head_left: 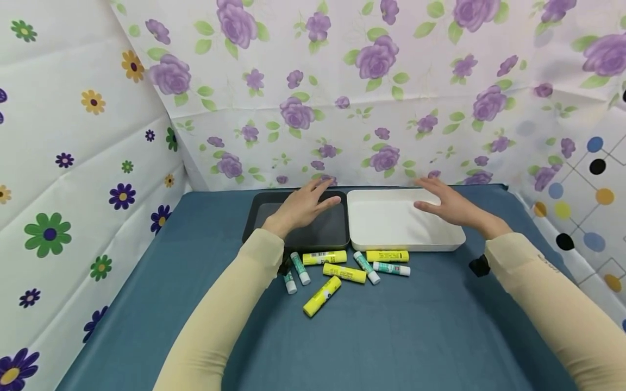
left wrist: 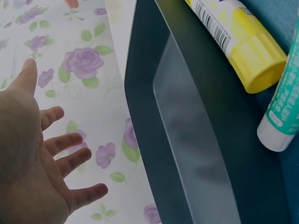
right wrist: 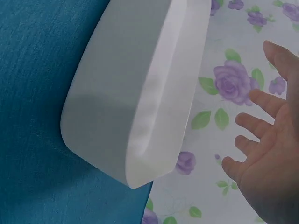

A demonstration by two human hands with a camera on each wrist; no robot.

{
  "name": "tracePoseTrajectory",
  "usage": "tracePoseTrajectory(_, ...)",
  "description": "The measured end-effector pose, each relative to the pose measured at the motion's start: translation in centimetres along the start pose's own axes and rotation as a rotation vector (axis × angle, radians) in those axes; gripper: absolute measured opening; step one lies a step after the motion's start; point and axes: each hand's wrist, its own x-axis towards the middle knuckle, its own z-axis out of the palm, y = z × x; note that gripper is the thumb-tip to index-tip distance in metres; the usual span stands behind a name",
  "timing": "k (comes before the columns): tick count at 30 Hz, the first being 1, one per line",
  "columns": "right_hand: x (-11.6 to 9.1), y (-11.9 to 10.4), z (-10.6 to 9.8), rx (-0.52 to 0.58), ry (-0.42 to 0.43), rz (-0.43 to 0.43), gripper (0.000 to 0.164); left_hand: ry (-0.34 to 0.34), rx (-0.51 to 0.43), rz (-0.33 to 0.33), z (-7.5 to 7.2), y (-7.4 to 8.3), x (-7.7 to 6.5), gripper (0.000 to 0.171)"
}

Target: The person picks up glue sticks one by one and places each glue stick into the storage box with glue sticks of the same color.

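Observation:
My left hand (head_left: 304,207) hovers over the black tray (head_left: 264,209), fingers spread and holding nothing. Over the right part of the white tray (head_left: 381,217) is my right hand (head_left: 447,203), its fingers apart and likewise without anything in them. In front of the trays lie several glue sticks. The yellow ones include a yellow glue stick (head_left: 321,296) lying closest to me and another yellow glue stick (left wrist: 247,46) beside the black tray's wall. Green-and-white glue sticks, such as the green glue stick (head_left: 367,267), lie among them; one is partly hidden by my left sleeve.
A blue cloth (head_left: 391,336) covers the table. Behind it hangs a white curtain (head_left: 274,70) with purple flowers, and patterned sheets close off the left and right sides. The two trays stand side by side at the table's back edge.

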Motion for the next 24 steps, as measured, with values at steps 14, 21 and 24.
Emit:
tracePoseTrajectory(14,-0.9,2.5,-0.9,0.018,0.009,0.078,0.078,-0.039,-0.12,0.067,-0.2,1.0,-2.0,0.072)
tracePoseTrajectory(21,-1.0,3.7,-0.6,0.003,0.002,0.076,0.079,-0.066,-0.16,0.097,-0.2,1.6,-3.1,0.07)
tracePoseTrajectory(24,-1.2,4.1,-0.6,0.016,-0.013,0.078,0.08,-0.071,-0.164,0.112,-0.2,1.8,-3.4,0.07)
